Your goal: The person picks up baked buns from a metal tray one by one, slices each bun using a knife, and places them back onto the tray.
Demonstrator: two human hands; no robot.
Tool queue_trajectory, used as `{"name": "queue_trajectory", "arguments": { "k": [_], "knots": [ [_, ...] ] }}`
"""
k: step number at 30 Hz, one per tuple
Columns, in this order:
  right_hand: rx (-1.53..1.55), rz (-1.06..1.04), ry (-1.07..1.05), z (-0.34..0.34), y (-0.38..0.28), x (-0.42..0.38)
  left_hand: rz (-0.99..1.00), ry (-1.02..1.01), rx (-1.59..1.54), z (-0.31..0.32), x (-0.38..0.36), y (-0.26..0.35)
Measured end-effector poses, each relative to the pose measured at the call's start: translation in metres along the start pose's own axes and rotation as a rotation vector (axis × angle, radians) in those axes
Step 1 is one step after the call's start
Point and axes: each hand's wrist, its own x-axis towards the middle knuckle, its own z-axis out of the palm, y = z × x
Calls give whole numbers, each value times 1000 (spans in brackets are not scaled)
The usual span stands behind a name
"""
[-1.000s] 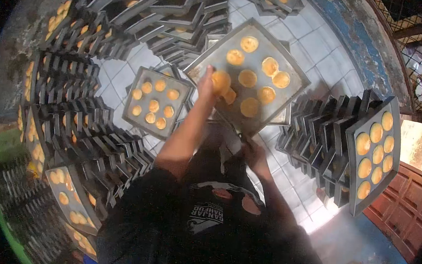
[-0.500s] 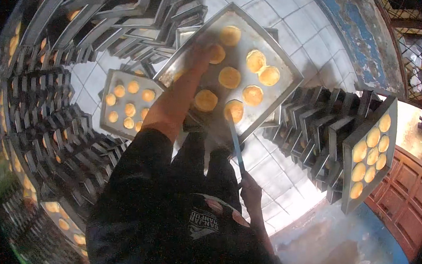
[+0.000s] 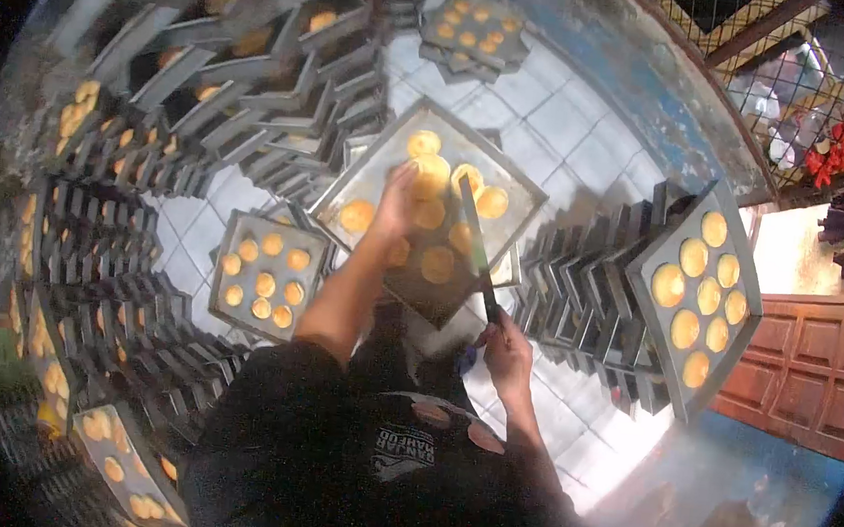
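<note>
A large square metal tray [image 3: 493,155] with several round golden cakes lies tilted in front of me over the tiled floor. My left hand [image 3: 396,204] reaches over its middle, fingers closed on one round cake [image 3: 431,175] held a little above the others. My right hand [image 3: 508,347] is nearer my body at the tray's right corner. It grips the handle of a long flat blade [image 3: 473,250] that points up across the tray's right side, among the cakes.
A smaller tray of cakes [image 3: 266,272] lies on the white tiled floor [image 3: 555,125] to the left. Stacks of dark trays [image 3: 133,238] ring the left side. A right stack [image 3: 580,287] carries a filled tray [image 3: 696,286]. Another filled tray [image 3: 473,27] sits far back. A wooden door [image 3: 814,368] is at right.
My left hand has drawn back from the tray's far left cakes to its middle and holds a cake up. The blade has slid further over the tray, my right hand closer to it.
</note>
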Motion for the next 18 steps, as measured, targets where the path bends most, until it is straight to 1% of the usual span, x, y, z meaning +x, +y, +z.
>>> {"name": "queue_trajectory", "arguments": {
  "k": [1,2,3,4,5,6,7,9,10,11,13,14,17,18],
  "knots": [
    [-3,-37,1,-3,-10,3,-170,-17,-290,17,-11,15],
    [-104,-114,-17,-7,-25,2,-205,-83,-366,51,-41,40],
    [-150,-164,-27,-10,-35,0,-177,-96,-352,68,-50,48],
    [-194,-215,-35,-13,-44,-2,-184,-14,-435,84,-60,52],
    [-182,-216,-56,-15,-50,-5,-193,67,-522,94,-65,50],
    [-173,-215,-77,-19,-53,-9,-128,70,-511,103,-69,49],
    [-167,-237,-82,-23,-53,-14,-108,59,-506,110,-73,48],
    [-248,-193,-42,-30,-46,-21,-57,107,-488,115,-75,41],
    [-256,-285,-37,-37,-31,-24,-24,95,-485,118,-78,38],
    [-252,-300,-39,-42,-30,-31,-10,87,-483,128,-86,40],
    [-173,-350,-30,-51,-27,-42,-26,110,-450,144,-104,43],
    [-177,-297,-46,-58,-42,-51,-18,105,-448,146,-108,41],
    [-200,-279,-59,-71,-50,-65,-51,33,-452,156,-118,36],
    [-196,-283,-57,-73,-44,-60,-54,-22,-421,165,-129,36]
  ]
}}
